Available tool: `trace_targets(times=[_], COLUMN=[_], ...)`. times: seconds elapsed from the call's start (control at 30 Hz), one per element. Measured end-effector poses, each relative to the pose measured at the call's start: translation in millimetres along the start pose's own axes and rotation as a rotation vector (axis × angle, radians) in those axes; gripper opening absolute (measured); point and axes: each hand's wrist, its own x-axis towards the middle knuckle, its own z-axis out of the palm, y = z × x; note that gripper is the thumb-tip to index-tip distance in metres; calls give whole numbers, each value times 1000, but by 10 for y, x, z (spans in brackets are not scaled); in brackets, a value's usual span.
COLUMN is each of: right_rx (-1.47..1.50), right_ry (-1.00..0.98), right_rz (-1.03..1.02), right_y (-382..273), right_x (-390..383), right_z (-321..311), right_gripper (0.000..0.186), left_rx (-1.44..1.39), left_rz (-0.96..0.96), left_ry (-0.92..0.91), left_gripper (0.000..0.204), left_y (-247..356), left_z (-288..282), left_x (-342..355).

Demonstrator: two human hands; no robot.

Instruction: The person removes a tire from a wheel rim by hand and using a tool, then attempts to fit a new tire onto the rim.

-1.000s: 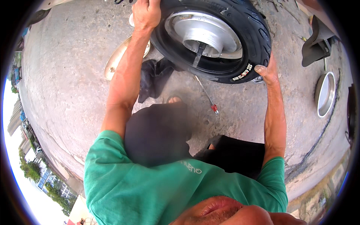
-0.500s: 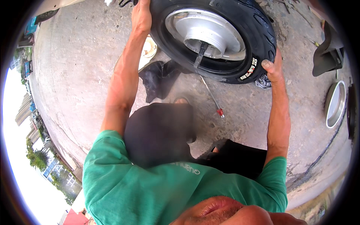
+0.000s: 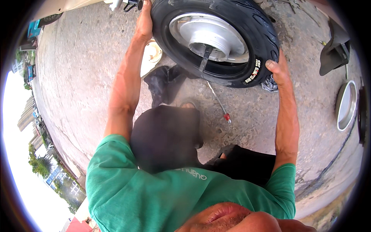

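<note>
Both my hands hold a wheel in front of me, tilted, at the top of the view. It has a black tyre (image 3: pixel 170 46) around a silver hub (image 3: pixel 212 29) with a dark axle sticking out of its centre. My left hand (image 3: pixel 144 24) grips the tyre's left side, its fingers partly hidden. At the lower right of the tyre, my right hand (image 3: pixel 279 71) presses its thumb against the sidewall; its other fingers go out of sight behind. Below the wheel, a thin rod-like tool (image 3: pixel 217 98) with a red end lies on the ground.
Black sheet-like material (image 3: pixel 160 83) lies on the concrete by my foot, near a whitish round container (image 3: pixel 153 53). On the right are a round metal pan (image 3: pixel 347 105) and a dark curved panel (image 3: pixel 334 48). Metal parts (image 3: pixel 126 5) show at the top left.
The wheel has shifted slightly left, with both hands still on it. More of the metal parts at the top left now shows.
</note>
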Motion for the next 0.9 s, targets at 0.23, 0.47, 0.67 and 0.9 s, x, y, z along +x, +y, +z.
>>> trace_targets(times=[0.23, 0.47, 0.67, 0.9], right_rx=[-117, -153, -169, -198], right_ry=[-88, -128, -181, -192], right_rz=[-107, -78, -77, -189], right_y=[-92, -108, -190, -74], right_x=[157, 218, 249, 356], right_z=[-57, -74, -125, -126], right_gripper=[100, 99, 93, 86], left_rx=[-19, -52, 255, 115], left_rz=[155, 139, -214, -275], left_ry=[62, 152, 330, 289], left_gripper=[74, 64, 69, 66], left_y=[-114, -177, -47, 37], left_z=[47, -119, -68, 102], left_x=[-100, -76, -108, -218])
